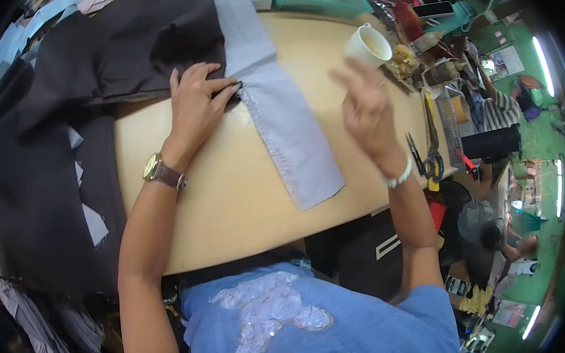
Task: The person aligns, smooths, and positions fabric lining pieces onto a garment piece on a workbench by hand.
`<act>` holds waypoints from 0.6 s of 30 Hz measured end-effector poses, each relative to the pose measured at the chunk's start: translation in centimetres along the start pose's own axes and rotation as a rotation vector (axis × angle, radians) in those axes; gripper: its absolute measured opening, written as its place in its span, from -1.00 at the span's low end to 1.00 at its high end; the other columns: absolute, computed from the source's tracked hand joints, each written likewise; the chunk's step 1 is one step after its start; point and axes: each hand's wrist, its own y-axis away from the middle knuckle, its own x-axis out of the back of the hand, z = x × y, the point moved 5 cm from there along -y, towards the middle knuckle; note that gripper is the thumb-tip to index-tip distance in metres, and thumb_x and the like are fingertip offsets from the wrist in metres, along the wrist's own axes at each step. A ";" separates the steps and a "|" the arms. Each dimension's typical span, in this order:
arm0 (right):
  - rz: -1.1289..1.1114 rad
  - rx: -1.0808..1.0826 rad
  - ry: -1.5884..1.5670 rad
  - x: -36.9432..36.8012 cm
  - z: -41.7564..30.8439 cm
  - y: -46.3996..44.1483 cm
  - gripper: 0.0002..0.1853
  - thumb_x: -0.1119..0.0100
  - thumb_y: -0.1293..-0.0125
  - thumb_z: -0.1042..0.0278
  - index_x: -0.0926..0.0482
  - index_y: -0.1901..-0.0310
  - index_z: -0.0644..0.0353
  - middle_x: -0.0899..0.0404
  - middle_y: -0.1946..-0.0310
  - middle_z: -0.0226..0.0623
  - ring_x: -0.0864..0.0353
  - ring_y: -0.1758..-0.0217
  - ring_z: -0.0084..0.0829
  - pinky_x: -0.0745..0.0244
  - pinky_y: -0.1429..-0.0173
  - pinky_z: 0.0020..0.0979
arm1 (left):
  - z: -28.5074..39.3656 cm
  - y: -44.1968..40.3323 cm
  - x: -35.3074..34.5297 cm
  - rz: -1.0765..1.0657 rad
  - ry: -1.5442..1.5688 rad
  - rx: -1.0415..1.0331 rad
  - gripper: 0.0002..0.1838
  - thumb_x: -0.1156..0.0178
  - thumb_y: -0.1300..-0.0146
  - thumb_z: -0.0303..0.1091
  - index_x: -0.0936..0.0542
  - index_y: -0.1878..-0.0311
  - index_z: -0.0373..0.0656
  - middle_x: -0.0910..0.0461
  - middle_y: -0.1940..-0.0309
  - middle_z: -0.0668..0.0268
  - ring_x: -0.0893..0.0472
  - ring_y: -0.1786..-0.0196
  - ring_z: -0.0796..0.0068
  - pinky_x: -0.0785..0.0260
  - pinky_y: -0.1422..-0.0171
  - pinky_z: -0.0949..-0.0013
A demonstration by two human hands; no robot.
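My left hand [202,98], with a watch on its wrist, rests at the lower edge of a dark brown trouser-like garment piece [132,39]. Its thumb and index finger pinch the dark cloth where it meets a light grey fabric strip [292,129]. That strip runs down the table and has a frayed, stitched left edge. My right hand [366,107], wearing a pale bracelet, hangs over the table right of the strip and just below a white cup [368,45]. Motion smears its fingers, and nothing shows clearly in them.
Scissors [433,164] and thread snips [415,153] lie at the table's right edge. A green basket [322,1] stands at the back. Light blue cloth pieces [16,41] are stacked at the far left. Other people [499,109] sit in the room at right.
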 end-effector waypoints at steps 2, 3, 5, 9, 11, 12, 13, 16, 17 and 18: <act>0.019 -0.071 0.213 0.1 6.3 -1.8 -0.64 -0.13 -0.06 0.40 -0.60 0.04 0.16 -0.41 -0.12 0.05 -0.32 -0.24 0.03 -0.20 -0.29 -0.06 | 0.2 -0.1 0.1 -0.015 0.001 0.021 -0.81 -0.23 -0.17 -0.24 -0.73 0.18 -0.01 -0.55 -0.04 0.22 -0.40 -0.22 0.22 0.13 -0.43 -0.10; -0.054 -0.144 0.281 -0.1 8.5 -2.4 -0.59 -0.14 -0.07 0.22 -0.61 0.02 0.13 -0.38 -0.16 0.05 -0.26 -0.29 0.04 -0.13 -0.32 0.00 | 0.2 -0.1 0.1 -0.015 0.007 0.020 -0.81 -0.23 -0.17 -0.25 -0.73 0.18 -0.01 -0.55 -0.04 0.22 -0.40 -0.22 0.22 0.14 -0.43 -0.10; -0.200 -0.297 0.408 -0.4 11.9 -3.0 -0.44 -0.17 -0.10 -0.13 -0.61 -0.04 0.07 -0.31 -0.25 0.06 -0.13 -0.39 0.07 0.01 -0.38 0.12 | 0.1 -0.1 0.1 -0.020 0.015 0.021 -0.81 -0.24 -0.16 -0.26 -0.73 0.18 -0.01 -0.55 -0.04 0.22 -0.40 -0.22 0.22 0.14 -0.44 -0.10; -0.463 -0.452 0.444 -2.1 16.3 -4.2 -0.14 0.00 0.03 -0.58 -0.60 -0.09 -0.02 -0.18 -0.35 0.04 0.00 -0.45 0.11 0.18 -0.40 0.22 | 0.1 0.0 0.2 -0.013 0.025 0.031 -0.81 -0.25 -0.15 -0.26 -0.73 0.19 -0.03 -0.56 -0.02 0.22 -0.41 -0.22 0.23 0.14 -0.44 -0.10; -0.539 -0.499 0.450 -3.0 17.1 -4.3 -0.15 0.05 0.00 -0.60 -0.61 -0.09 -0.04 -0.16 -0.38 0.00 0.00 -0.45 0.11 0.21 -0.42 0.21 | 0.1 0.0 0.1 -0.003 0.036 0.022 -0.81 -0.25 -0.15 -0.27 -0.73 0.19 -0.03 -0.56 -0.03 0.22 -0.41 -0.22 0.22 0.15 -0.44 -0.10; -0.544 -0.473 0.440 -3.4 17.5 -4.1 -0.16 0.04 0.00 -0.60 -0.62 -0.07 -0.04 -0.17 -0.37 -0.02 -0.02 -0.45 0.09 0.22 -0.42 0.21 | 0.1 0.0 0.1 0.002 0.040 0.020 -0.81 -0.25 -0.15 -0.27 -0.73 0.19 -0.04 -0.55 -0.03 0.22 -0.41 -0.22 0.22 0.15 -0.44 -0.10; -0.549 -0.446 0.430 -3.6 17.8 -3.9 -0.17 0.04 0.00 -0.60 -0.63 -0.05 -0.05 -0.18 -0.37 -0.05 -0.03 -0.45 0.08 0.23 -0.42 0.22 | 0.0 0.1 0.1 -0.007 0.044 0.026 -0.81 -0.25 -0.15 -0.27 -0.73 0.19 -0.04 -0.55 -0.03 0.21 -0.41 -0.22 0.22 0.15 -0.44 -0.10; -0.328 -0.395 0.413 -2.1 18.0 -4.2 -0.34 -0.04 -0.07 -0.43 -0.69 0.07 -0.03 -0.24 -0.34 -0.09 -0.08 -0.43 0.04 0.21 -0.41 0.23 | 0.0 0.0 0.2 -0.010 0.049 0.038 -0.82 -0.25 -0.15 -0.28 -0.73 0.19 -0.04 -0.55 -0.03 0.21 -0.41 -0.22 0.21 0.15 -0.44 -0.09; -0.220 -0.389 0.409 -1.2 17.5 -3.9 -0.42 -0.07 -0.10 -0.34 -0.71 0.12 -0.01 -0.26 -0.33 -0.10 -0.10 -0.43 0.03 0.19 -0.41 0.24 | 0.0 0.0 0.2 -0.005 0.046 0.035 -0.82 -0.25 -0.15 -0.27 -0.73 0.19 -0.04 -0.55 -0.03 0.21 -0.41 -0.22 0.21 0.16 -0.44 -0.09; -0.210 -0.355 0.430 -0.8 17.1 -3.5 -0.53 -0.11 -0.10 -0.19 -0.71 0.17 0.00 -0.29 -0.31 -0.10 -0.11 -0.42 0.02 0.16 -0.40 0.25 | 0.0 0.0 0.1 -0.005 0.043 0.031 -0.82 -0.25 -0.15 -0.27 -0.73 0.19 -0.04 -0.55 -0.03 0.21 -0.41 -0.21 0.21 0.16 -0.44 -0.09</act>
